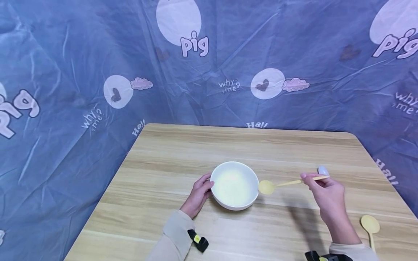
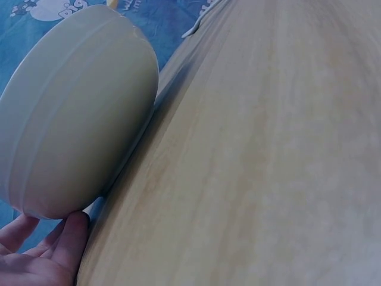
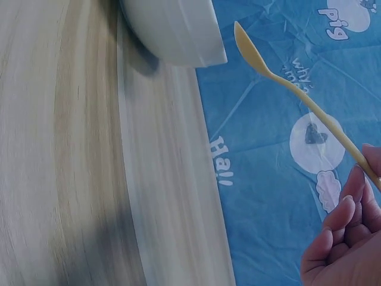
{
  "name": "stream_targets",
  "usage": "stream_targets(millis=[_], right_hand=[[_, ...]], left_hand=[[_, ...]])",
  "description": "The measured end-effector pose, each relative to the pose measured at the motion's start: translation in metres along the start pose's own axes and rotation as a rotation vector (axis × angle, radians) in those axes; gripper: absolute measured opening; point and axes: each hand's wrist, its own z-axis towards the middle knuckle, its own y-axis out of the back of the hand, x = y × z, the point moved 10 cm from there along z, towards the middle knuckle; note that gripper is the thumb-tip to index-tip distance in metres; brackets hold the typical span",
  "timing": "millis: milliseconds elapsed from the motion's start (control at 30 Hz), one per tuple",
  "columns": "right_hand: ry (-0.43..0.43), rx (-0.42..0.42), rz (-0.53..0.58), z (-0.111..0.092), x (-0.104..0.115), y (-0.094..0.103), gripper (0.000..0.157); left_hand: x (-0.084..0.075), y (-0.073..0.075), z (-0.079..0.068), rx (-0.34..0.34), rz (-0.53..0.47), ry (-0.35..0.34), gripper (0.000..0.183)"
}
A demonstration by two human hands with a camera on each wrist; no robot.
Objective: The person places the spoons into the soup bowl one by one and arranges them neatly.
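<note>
A white bowl (image 1: 234, 208) stands upright on the wooden table, its inside looking bare and bright. My left hand (image 1: 199, 194) holds it at the left side, thumb at the rim and fingers against the outer wall; in the left wrist view the fingertips (image 2: 74, 223) touch the bowl (image 2: 77, 119) low on its side. To the right, my right hand (image 1: 328, 195) pinches a pale yellow spoon (image 1: 267, 187) by its handle. The spoon is raised above the table, its head close beside the bowl's right rim. In the right wrist view the spoon (image 3: 253, 53) slants up toward the bowl (image 3: 178, 30).
A second yellow spoon (image 1: 370, 224) lies on the table (image 1: 156, 174) at the right, beside my right forearm. Just behind my right hand, a small whitish rounded thing (image 1: 322, 170) is partly hidden. A blue printed cloth (image 1: 212, 101) hangs beyond the table's back edge.
</note>
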Motion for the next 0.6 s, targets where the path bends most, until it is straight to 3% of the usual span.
stream_targets(millis=[433,600], right_hand=[[-0.009,0.021,-0.019,-0.001,-0.007,-0.016,0.006],[0.001,0.026,-0.086,-0.001,-0.01,-0.021,0.006]], left_hand=[[0.003,0.001,0.001,-0.011,-0.004,0.008,0.05],[0.002,0.001,0.001,-0.007,-0.002,0.008,0.05]])
